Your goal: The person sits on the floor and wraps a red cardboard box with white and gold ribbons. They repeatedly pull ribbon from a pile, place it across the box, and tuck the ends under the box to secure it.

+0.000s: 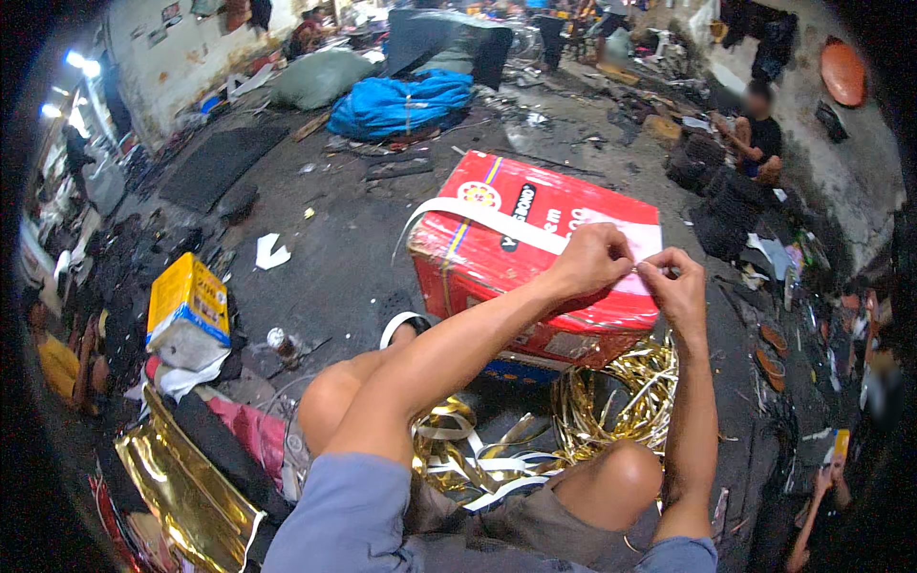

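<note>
A red cardboard box (478,263) wrapped in shiny plastic stands on the dark floor in front of my knees. A long white strip (482,216) runs across its top from the left side to my hands. My left hand (592,258) pinches the strip over the box's right part. My right hand (673,286) meets it fingertip to fingertip, pinching the same strip end. Below the box lies a tangle of gold foil strips (611,401) between my legs.
A yellow box (189,301) and a small bottle (282,344) lie left on the floor. A gold foil sheet (181,497) sits at lower left. A blue bundle (401,103) and dark bags lie beyond. A person (755,134) sits at upper right among black stacks.
</note>
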Available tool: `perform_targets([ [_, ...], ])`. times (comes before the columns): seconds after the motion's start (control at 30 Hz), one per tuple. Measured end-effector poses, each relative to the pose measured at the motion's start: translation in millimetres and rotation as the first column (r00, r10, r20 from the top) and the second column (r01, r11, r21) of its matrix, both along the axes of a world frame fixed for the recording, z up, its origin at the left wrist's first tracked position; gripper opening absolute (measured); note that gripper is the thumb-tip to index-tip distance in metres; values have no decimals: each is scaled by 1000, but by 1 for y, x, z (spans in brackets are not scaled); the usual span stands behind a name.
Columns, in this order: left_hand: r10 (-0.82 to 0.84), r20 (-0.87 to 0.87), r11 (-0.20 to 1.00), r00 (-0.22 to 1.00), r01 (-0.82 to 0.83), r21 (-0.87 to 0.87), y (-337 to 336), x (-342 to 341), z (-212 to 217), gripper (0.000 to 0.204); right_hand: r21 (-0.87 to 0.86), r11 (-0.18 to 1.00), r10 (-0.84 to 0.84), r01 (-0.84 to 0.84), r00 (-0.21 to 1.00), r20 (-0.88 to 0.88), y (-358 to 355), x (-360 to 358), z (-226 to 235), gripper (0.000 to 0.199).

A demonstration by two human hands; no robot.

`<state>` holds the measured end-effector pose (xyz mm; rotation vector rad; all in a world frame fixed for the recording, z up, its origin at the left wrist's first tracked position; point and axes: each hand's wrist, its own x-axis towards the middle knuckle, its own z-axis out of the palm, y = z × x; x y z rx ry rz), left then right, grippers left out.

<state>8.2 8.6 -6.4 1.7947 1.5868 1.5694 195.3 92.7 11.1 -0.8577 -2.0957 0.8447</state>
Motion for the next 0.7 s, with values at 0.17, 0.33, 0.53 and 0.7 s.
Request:
perform_targets([
  [0.17, 3, -110, 991, 994, -17, -130, 11, -4, 24, 15, -286, 951, 34, -120, 957, -287, 12, -11, -13, 12],
  [0.33, -150, -244, 977, 958, 106, -185, 35, -26, 20, 18, -49, 997, -62, 52, 973, -224, 13, -10, -24, 15],
  [0.53, -152, -124, 988, 981, 152, -13, 31, -5, 18, 15, -170, 978, -135, 118, 987, -91, 7, 2, -16, 45],
  [0.7, -168, 25, 986, 985, 168, -4, 28, 11, 12, 15, -87, 996, -53, 34, 972, -227, 19, 4, -36, 38],
])
